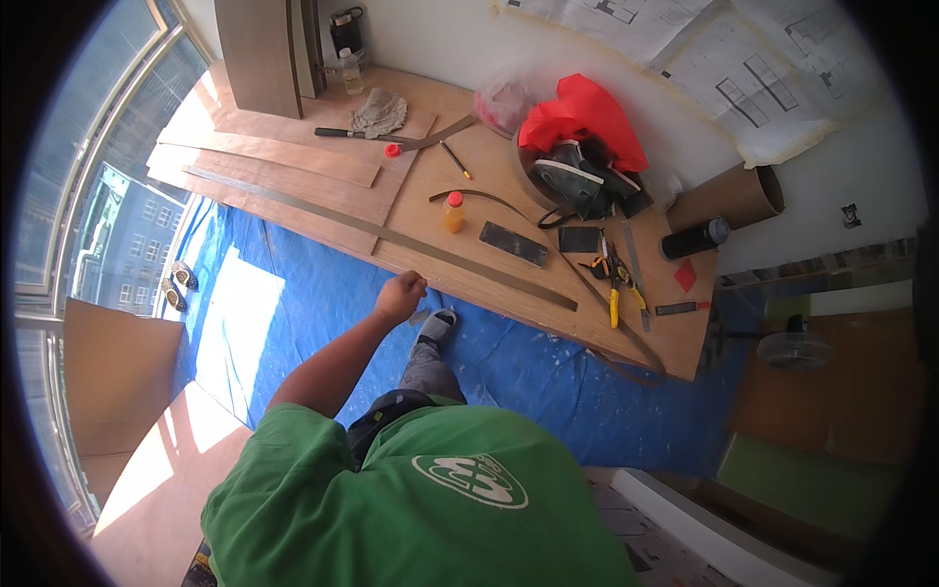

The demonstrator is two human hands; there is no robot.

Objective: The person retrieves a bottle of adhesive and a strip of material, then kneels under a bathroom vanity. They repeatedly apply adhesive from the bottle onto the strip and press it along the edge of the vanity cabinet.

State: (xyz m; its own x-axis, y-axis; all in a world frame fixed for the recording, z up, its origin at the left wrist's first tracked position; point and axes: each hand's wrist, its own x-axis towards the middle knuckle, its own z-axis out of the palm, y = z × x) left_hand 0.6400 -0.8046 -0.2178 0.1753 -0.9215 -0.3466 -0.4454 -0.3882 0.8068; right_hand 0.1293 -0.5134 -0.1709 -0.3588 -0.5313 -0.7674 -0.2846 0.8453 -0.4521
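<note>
My left hand [402, 296] hangs by the front edge of the wooden worktop [411, 256], its fingers curled closed. Whatever is in it, if anything, is hidden. My right hand is out of view. Nearest to the left hand on the worktop lies a long, narrow brown strip [391, 237], running along the front edge. Behind this strip stands a small bottle of orange liquid [453, 215] with a red cap. To the right of the bottle is a dark rectangular block [514, 245]. Yellow-handled pliers [614, 303] lie farther right.
A respirator mask [577, 186] and red bag [587, 122] fill the worktop's back. A black cylinder [694, 238] lies right, near a cardboard tube [729, 203]. Wood panels [259, 59] lean at the back left. Blue sheeting [323, 284] covers the floor; shoes [179, 284] sit by the window.
</note>
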